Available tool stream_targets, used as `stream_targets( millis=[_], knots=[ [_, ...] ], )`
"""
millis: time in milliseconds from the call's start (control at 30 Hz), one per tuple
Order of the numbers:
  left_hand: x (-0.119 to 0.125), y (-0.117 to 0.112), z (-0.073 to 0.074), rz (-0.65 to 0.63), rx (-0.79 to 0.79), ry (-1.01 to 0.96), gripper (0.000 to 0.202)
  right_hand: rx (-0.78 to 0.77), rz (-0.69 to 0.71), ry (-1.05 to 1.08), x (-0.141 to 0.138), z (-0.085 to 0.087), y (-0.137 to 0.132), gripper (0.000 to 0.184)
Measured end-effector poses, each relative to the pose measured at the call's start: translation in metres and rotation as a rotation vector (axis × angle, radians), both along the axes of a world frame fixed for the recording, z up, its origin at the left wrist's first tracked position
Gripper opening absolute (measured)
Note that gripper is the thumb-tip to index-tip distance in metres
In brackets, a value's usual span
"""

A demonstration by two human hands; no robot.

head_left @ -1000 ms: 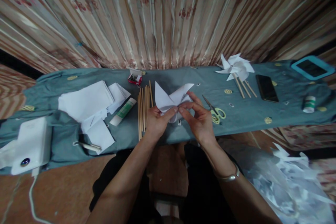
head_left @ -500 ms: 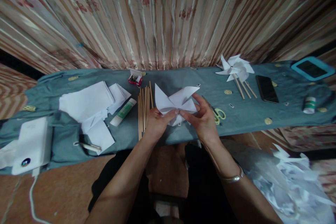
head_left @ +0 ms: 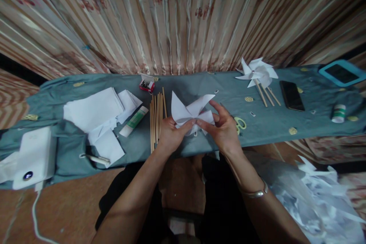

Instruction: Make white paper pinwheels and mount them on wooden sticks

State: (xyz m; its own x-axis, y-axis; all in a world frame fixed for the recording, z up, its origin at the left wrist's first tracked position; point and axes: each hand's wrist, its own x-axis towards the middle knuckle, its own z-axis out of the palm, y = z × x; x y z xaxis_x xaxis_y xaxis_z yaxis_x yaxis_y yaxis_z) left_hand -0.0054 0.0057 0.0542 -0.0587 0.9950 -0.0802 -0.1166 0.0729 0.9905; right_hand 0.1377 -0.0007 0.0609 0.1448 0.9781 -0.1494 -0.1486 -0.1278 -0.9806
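Observation:
A white paper pinwheel [head_left: 188,112], partly folded, is held over the near edge of the blue-grey cloth table [head_left: 274,122]. My left hand [head_left: 170,135] pinches its centre from the left, thumb on top. My right hand [head_left: 224,129] grips it from the right, fingers curled behind the folded flaps. Several wooden sticks [head_left: 156,120] lie just left of my left hand. Yellow-handled scissors [head_left: 239,124] lie partly hidden behind my right hand.
A stack of white paper sheets [head_left: 97,114] and a glue stick [head_left: 134,121] lie to the left, a small red box [head_left: 147,84] behind. Finished pinwheels on sticks [head_left: 257,74], a black phone [head_left: 291,95], a tablet [head_left: 341,73] and a tape roll [head_left: 339,113] sit right. Paper scraps [head_left: 320,198] fill a bag below.
My right hand has shifted from the top of the paper to its right side, and another flap has been folded in toward the centre. My left hand keeps its pinch.

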Motion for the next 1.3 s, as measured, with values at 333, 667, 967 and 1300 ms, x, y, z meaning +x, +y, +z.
stream_targets(
  millis=[333,667,967,1300],
  knots=[
    [0.0003,-0.0005,0.0015,-0.014,-0.026,-0.011,0.024,-0.045,0.017,0.102,-0.0025,0.0020,0.0018,0.086],
    [0.0025,-0.0020,0.0023,0.024,-0.017,0.004,0.026,0.008,-0.020,0.080,-0.0047,-0.0016,0.0012,0.078],
    [0.0032,-0.0011,-0.0048,0.075,0.006,0.040,0.022,0.055,-0.013,0.037,-0.0064,-0.0015,0.0025,0.065],
    [0.0052,0.0006,0.0001,0.102,-0.004,0.059,0.013,0.085,0.000,-0.016,-0.0072,-0.0036,0.0036,0.051]
  ],
)
